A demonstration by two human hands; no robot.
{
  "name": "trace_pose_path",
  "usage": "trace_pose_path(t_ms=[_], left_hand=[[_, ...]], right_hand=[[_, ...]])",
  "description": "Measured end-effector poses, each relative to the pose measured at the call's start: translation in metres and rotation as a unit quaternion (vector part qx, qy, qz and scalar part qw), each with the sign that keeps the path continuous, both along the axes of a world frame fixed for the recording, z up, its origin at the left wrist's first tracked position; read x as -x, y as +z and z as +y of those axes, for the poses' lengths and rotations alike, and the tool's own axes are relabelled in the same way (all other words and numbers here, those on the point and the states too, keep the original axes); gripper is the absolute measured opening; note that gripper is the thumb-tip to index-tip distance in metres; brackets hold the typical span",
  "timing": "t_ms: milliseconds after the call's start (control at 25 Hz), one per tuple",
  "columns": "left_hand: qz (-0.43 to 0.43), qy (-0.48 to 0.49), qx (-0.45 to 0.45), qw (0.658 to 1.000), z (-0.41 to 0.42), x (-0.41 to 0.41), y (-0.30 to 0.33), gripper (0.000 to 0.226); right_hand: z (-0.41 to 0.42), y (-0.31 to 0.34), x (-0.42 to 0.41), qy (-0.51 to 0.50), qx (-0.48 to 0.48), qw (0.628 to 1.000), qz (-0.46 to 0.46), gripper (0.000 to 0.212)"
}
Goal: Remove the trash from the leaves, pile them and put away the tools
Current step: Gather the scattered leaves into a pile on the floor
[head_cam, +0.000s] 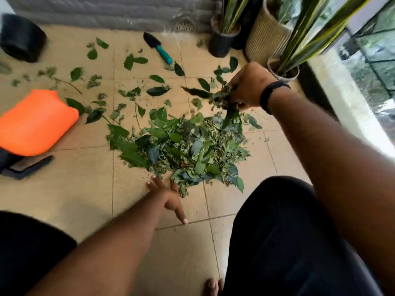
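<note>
A pile of green leaves (183,146) lies on the tiled floor in the middle. More single leaves (132,60) are scattered behind and left of it. My right hand (248,86) grips a bunch of leaves (222,99) just above the pile's far right edge. With fingers spread, my left hand (168,195) rests flat on the floor at the pile's near edge. A small trowel (159,50) with a black blade and teal handle lies on the floor at the back. An orange dustpan (36,122) with a black handle sits at the left.
A black pot (21,37) lies on its side at the back left. Potted plants (224,37) and a ribbed beige planter (265,37) stand at the back right by a glass door (372,71). My knees (277,231) and a bare foot (211,287) are in front.
</note>
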State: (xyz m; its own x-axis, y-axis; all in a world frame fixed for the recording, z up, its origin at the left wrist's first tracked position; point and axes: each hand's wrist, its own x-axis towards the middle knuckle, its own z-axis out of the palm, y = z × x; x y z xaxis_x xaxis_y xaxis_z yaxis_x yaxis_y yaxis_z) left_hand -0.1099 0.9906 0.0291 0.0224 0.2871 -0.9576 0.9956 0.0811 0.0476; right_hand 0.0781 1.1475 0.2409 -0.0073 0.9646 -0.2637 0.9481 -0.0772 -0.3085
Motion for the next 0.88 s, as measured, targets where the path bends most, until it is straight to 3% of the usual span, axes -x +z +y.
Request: trace_pose_path(t_ms=[120, 200, 280, 320, 400, 480, 600, 680, 880], left_hand=[[-0.072, 0.067, -0.032, 0.995, 0.035, 0.029, 0.055, 0.087], [-0.096, 0.085, -0.123, 0.984, 0.052, 0.046, 0.087, 0.043], [-0.127, 0.142, -0.237, 0.953, 0.067, 0.053, 0.117, 0.023], [-0.165, 0.205, -0.301, 0.917, 0.072, 0.054, 0.13, 0.018], [-0.263, 0.337, -0.433, 0.793, 0.077, 0.052, 0.153, 0.017], [-0.312, 0.39, -0.562, 0.659, 0.086, 0.048, 0.165, 0.027], [-0.405, 0.47, -0.583, 0.524, 0.106, 0.047, 0.172, 0.027], [-0.462, 0.503, -0.554, 0.476, 0.113, 0.053, 0.171, 0.028], [-0.46, 0.56, -0.511, 0.463, 0.111, 0.079, 0.178, 0.054]], right_hand=[[-0.019, 0.002, 0.011, -0.108, -0.008, 0.982, 0.153, 0.013], [-0.029, -0.011, 0.022, -0.11, 0.007, 0.982, 0.152, 0.014], [-0.029, -0.025, 0.026, -0.089, 0.01, 0.99, 0.113, 0.006], [-0.027, -0.027, 0.029, -0.072, 0.007, 0.993, 0.088, 0.011], [-0.021, -0.031, 0.034, -0.044, 0.0, 0.998, 0.039, 0.022], [-0.019, -0.032, 0.043, -0.01, -0.013, 1.0, 0.002, 0.027], [-0.017, -0.037, 0.059, 0.025, -0.022, 0.999, -0.028, 0.033], [-0.014, -0.039, 0.066, 0.041, -0.025, 0.998, -0.036, 0.034], [-0.018, -0.032, 0.07, 0.071, -0.025, 0.994, -0.082, 0.03]])
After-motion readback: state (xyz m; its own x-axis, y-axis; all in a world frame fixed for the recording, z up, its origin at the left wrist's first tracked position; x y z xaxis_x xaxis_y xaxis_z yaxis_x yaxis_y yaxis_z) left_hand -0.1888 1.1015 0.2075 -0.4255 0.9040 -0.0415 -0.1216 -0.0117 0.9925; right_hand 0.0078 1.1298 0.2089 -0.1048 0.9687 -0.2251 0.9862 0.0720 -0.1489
